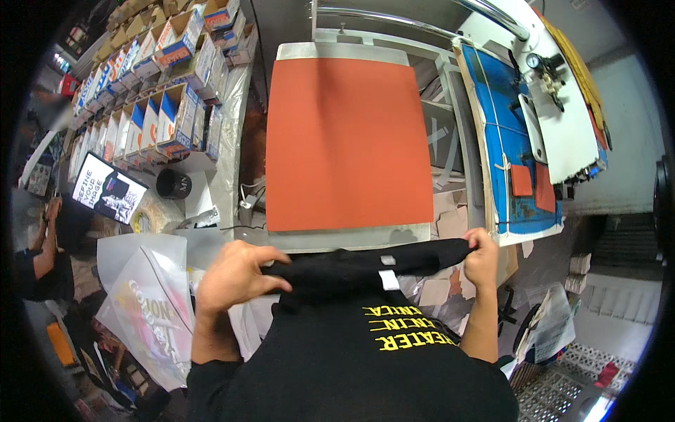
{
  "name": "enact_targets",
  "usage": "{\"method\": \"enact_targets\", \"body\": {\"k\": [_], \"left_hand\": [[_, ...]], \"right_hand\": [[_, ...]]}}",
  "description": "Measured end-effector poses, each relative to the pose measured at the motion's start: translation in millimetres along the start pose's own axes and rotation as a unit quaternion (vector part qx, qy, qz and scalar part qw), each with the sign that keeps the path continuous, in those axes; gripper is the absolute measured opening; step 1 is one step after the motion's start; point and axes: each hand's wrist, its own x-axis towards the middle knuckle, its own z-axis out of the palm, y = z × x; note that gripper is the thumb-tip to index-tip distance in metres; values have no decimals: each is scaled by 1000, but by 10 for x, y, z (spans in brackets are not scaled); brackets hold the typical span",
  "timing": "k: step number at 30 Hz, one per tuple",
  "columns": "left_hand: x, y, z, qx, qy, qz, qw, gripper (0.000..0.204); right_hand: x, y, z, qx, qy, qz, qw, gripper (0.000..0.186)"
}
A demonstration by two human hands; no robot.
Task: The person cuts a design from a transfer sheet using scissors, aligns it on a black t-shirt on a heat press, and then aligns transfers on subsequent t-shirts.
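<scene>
Black garment [330, 266] stretched crosswise between the two hands, in front of the worn black shirt [330, 373] with yellow lettering; two small white labels [389, 280] show near its middle. Just beyond its upper edge lies a flat orange pad [349, 144] on a pale board [337, 50], whose near strip the garment partly covers. The left hand [235, 274] is partly open, thumb and fingers spread apart at the garment's left end; the right hand [481, 257] is closed on the opposite end, slightly higher. Both forearms rise from the lower edge, well apart.

To the left lie translucent sheets [144, 302], near the left forearm; above them are a roll of tape [153, 213], a printed panel [107, 188], a dark cup [173, 184] and rows of open cardboard boxes [176, 119]. To the right stand a blue panel [485, 77] and a white machine part [573, 133] with a pressure gauge [534, 61]. At far left, another person's arms [46, 243] appear, cut by the dark fisheye rim. The boundary between garment and worn shirt is hard to trace, black lying against black.
</scene>
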Motion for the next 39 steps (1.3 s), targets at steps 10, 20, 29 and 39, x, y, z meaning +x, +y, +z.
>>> {"method": "enact_targets", "body": {"k": [10,20,29,39], "left_hand": [[-324,-415,-316,-139,348,83,923,21],[2029,-1118,-1437,72,429,76,897,34],[1308,-2228,779,-471,149,-241,835,75],[1197,-1831,606,-91,471,-143,866,52]], "right_hand": [[397,-184,-403,77,105,-57,990,6],[2858,-514,152,-177,181,-159,954,32],[1017,1228,1255,298,-85,401,862,59],[1132,1386,1010,305,100,291,901,43]]}}
